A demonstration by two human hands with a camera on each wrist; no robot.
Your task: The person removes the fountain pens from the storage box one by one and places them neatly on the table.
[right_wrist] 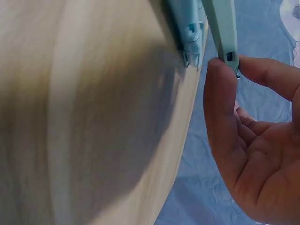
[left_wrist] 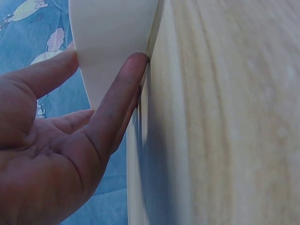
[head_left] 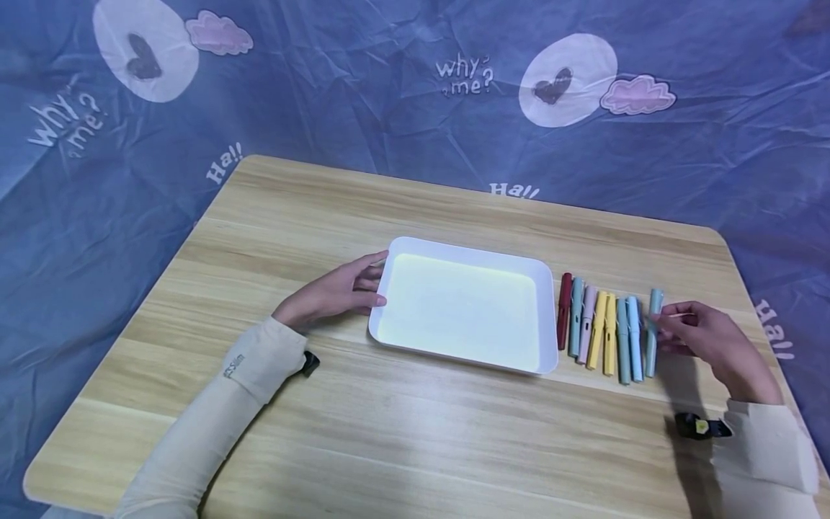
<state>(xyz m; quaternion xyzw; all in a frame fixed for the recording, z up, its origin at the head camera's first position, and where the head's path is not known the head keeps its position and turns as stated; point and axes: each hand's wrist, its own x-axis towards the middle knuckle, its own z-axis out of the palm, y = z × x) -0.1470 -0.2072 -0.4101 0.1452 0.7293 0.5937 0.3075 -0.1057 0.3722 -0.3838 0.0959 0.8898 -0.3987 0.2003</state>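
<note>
A white rectangular tray (head_left: 467, 352) lies on the table. At its left side, my left hand (head_left: 340, 288) holds the edge. The thumb lies at the rim, while a fingertip (left_wrist: 138, 61) touches the outer wall close to the tabletop. My right hand (head_left: 703, 335) pinches a pale blue-green pen (head_left: 655, 331) between thumb and finger. In the right wrist view that pen (right_wrist: 224, 33) is tilted, with its clip end hidden. Just left of it lies a row of several pens, including a dark red pen (head_left: 565, 310), a yellow pen (head_left: 609, 335) and a light blue pen (head_left: 635, 339).
The light wooden table (head_left: 415, 447) has rounded corners. Behind it hangs a blue patterned cloth (head_left: 363, 94). The row of pens lies close to the tray's right side. Each wrist carries a black strap-like device (head_left: 702, 426).
</note>
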